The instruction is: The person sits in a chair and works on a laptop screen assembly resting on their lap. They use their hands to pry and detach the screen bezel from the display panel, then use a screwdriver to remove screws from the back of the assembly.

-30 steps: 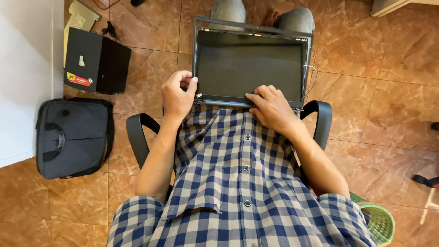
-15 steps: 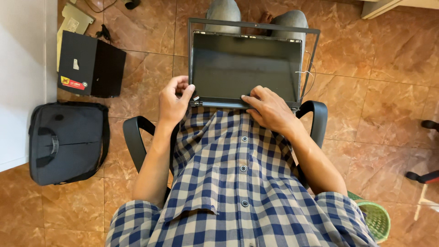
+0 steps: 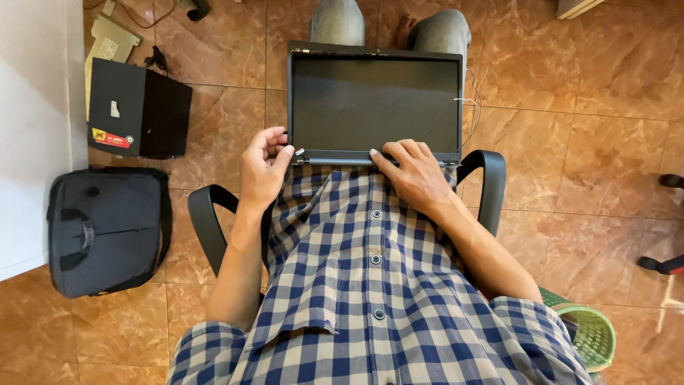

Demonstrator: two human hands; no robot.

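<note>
Head view: dark grey rectangular laptop screen panel (image 3: 374, 103) resting flat across the lap, loose thin white wires off its right edge. Left hand (image 3: 262, 171) pinching the small metal hinge at the lower left corner; right hand (image 3: 415, 173) pressed flat on the bottom edge. Looks mid-job, hinge end not sorted yet.

One laptop screen panel (image 3: 375, 105) lies on the lap. Two hands touch it. Left of the panel are one black box (image 3: 137, 108) and one black bag (image 3: 107, 229). One green basket (image 3: 588, 335) sits right of it.
</note>
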